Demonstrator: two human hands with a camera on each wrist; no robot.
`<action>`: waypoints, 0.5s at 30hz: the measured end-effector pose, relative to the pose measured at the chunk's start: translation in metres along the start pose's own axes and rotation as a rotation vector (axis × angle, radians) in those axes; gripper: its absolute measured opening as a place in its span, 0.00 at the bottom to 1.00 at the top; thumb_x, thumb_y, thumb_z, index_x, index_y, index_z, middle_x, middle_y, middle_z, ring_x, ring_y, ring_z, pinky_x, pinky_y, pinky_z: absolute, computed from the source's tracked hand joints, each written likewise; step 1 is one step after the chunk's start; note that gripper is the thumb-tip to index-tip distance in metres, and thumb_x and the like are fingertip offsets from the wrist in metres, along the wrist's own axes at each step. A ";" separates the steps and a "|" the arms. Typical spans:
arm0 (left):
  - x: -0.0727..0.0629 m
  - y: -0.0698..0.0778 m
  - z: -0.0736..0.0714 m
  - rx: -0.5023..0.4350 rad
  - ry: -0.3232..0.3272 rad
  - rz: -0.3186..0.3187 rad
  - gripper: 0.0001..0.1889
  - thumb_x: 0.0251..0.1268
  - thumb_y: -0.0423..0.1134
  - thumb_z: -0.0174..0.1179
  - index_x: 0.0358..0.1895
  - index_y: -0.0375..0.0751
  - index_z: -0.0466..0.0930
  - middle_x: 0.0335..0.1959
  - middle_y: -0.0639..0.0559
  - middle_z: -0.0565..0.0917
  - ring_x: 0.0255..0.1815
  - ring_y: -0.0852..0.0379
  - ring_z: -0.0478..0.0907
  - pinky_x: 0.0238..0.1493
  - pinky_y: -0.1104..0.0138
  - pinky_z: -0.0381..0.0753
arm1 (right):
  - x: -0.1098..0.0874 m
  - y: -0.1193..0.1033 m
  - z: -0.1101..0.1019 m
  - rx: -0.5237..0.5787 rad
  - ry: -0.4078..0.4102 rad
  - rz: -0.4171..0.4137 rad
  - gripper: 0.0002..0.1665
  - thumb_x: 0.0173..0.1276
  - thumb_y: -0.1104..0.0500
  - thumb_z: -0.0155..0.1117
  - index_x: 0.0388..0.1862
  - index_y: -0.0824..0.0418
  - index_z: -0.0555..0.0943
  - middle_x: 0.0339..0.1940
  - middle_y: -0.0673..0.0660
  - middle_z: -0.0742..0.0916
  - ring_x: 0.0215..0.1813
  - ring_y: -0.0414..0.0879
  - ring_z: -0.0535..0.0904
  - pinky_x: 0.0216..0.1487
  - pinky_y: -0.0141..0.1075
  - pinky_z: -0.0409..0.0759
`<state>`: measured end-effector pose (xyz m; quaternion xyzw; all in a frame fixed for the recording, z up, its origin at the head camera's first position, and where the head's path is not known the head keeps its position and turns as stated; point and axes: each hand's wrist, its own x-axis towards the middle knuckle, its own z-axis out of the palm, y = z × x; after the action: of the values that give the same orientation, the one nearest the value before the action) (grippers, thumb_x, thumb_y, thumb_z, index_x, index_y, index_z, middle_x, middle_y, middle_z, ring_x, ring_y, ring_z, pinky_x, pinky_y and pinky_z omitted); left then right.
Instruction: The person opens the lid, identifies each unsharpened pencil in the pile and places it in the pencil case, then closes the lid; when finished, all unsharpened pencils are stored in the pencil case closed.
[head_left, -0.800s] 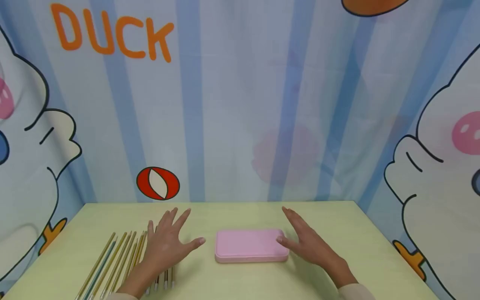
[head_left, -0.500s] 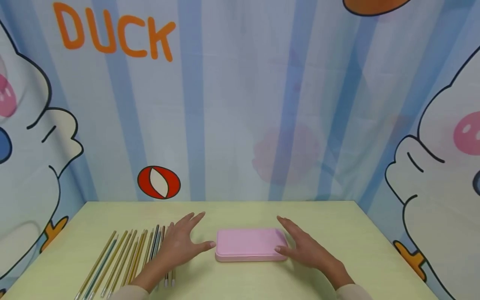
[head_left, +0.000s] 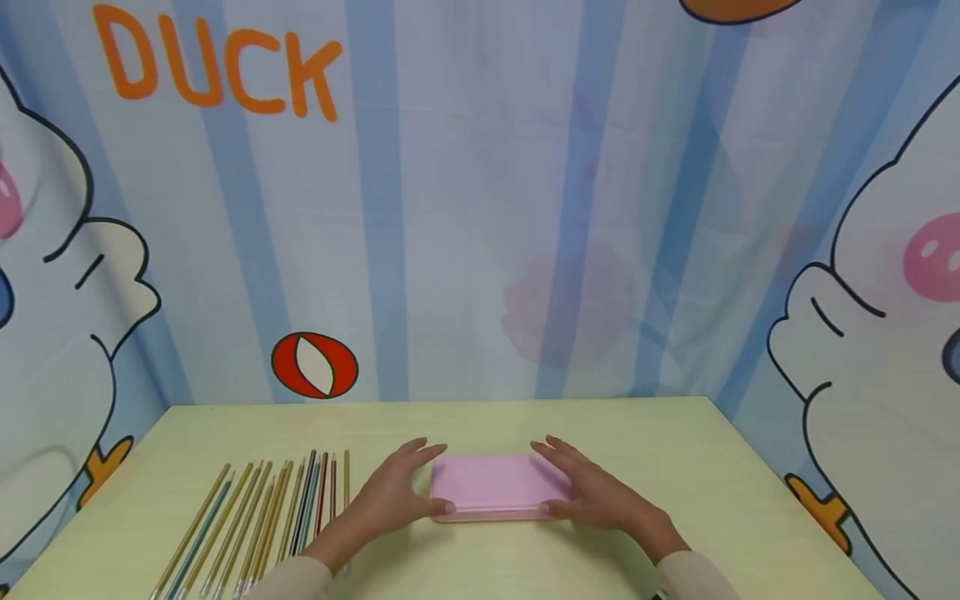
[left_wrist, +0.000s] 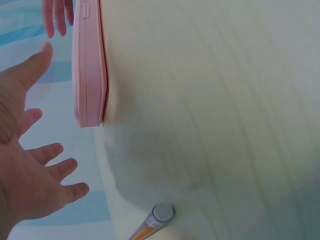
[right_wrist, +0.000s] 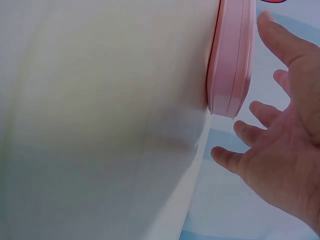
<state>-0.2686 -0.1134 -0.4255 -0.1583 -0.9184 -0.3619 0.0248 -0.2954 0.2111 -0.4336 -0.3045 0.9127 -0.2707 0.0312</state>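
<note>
A pink pencil case (head_left: 491, 482) lies flat and closed in the middle of the table. At its left end hovers my left hand (head_left: 395, 493), thumb and fingers spread. My right hand (head_left: 596, 493) is spread the same way at the right end. The left wrist view shows a gap between the left hand (left_wrist: 35, 175) and the case (left_wrist: 90, 65). In the right wrist view the right hand (right_wrist: 285, 135) also stands apart from the case (right_wrist: 231, 60). Neither hand holds anything.
Several pencils (head_left: 255, 525) lie side by side on the left of the pale yellow table (head_left: 637, 433), partly behind the left forearm. One pencil's end (left_wrist: 162, 212) shows close up in the left wrist view. A printed curtain (head_left: 480, 208) hangs behind and at both sides.
My left hand has moved right, from over the pencils to the left end of the pencil case. The right hand has shifted slightly left. The case stays where it was.
</note>
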 end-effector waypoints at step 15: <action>0.013 -0.006 0.015 -0.085 -0.096 0.070 0.42 0.45 0.38 0.79 0.68 0.37 0.73 0.71 0.24 0.64 0.71 0.23 0.61 0.67 0.34 0.63 | 0.005 -0.001 0.000 0.019 -0.074 0.003 0.51 0.62 0.46 0.72 0.79 0.58 0.60 0.80 0.71 0.58 0.79 0.72 0.51 0.72 0.69 0.55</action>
<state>-0.2814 -0.1042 -0.4382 -0.2083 -0.8962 -0.3915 -0.0136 -0.2995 0.2077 -0.4324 -0.3124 0.9089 -0.2677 0.0681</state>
